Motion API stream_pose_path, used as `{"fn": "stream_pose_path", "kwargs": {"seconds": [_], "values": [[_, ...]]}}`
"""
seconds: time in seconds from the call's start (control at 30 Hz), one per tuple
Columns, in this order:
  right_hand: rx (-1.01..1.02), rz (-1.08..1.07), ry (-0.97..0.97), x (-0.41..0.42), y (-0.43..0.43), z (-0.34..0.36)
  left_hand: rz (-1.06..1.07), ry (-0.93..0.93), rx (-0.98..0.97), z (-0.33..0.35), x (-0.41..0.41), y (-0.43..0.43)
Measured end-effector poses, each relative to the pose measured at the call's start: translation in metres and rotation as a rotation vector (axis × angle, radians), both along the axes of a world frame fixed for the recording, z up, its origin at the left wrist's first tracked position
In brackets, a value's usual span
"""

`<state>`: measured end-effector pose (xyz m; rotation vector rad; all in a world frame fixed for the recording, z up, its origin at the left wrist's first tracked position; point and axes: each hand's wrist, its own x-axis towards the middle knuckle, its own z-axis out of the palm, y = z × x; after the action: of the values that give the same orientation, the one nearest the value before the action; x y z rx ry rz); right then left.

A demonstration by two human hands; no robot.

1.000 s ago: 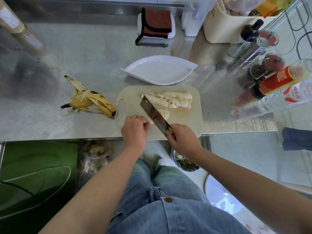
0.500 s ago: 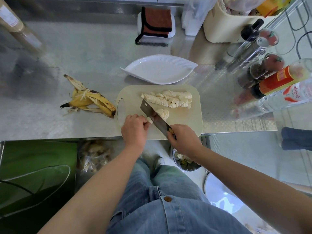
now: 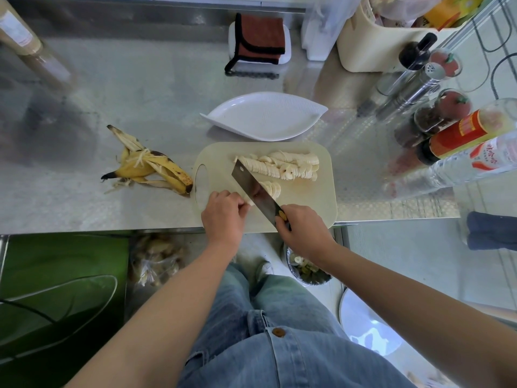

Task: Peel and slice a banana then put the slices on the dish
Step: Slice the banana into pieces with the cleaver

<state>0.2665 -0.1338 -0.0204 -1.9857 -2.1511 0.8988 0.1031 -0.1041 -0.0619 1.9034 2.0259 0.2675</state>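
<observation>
**Steel tabletop, cream cutting board, banana slices in rows**

Steel runs across the whole view, dull and faintly patterned, and the person's blue jeans show below its near edge. Glass bottles and jars lean in a cluster along the right side. A rust-brown folded cloth sits at the back on a white holder.

The cutting board lies at the near edge of the tabletop, with rounded corners and an oval grip hole at its left end. Just behind it stands the white, leaf-shaped dish, close to the board's far edge. Whether the two touch cannot be told. To the left of the board the banana peel lies splayed open, yellow with dark spots, one tip almost at the board's edge.

The knife is a broad rectangular blade. It slants from the right hand up and leftward across the middle of the board. The right hand is wrapped round the handle at the board's near edge. The left hand rests on the board beside the blade, its fingers curled over the banana end, a pale stub pressed against the blade's left face.

All the slices lie on the board. A long overlapping row stretches along the far half. A short fan of them lies just right of the blade.
</observation>
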Motion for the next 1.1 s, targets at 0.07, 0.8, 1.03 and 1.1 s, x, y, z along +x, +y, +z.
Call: {"fn": "stream_pose_path", "kwargs": {"seconds": [0.07,0.8,1.03,1.1], "values": [[-0.013,0.003,-0.006,0.0,-0.001,-0.002,0.001,-0.003,0.001,0.0,0.0,0.0],[-0.011,0.014,0.002,0.0,0.001,-0.003,0.014,-0.005,-0.008,0.001,0.001,0.001],[-0.004,-0.001,0.004,0.007,-0.009,-0.005,0.017,-0.007,-0.009,0.002,0.001,0.001],[0.022,-0.018,0.025,0.005,-0.006,-0.003,0.013,0.002,-0.008,0.001,0.001,0.001]]}}
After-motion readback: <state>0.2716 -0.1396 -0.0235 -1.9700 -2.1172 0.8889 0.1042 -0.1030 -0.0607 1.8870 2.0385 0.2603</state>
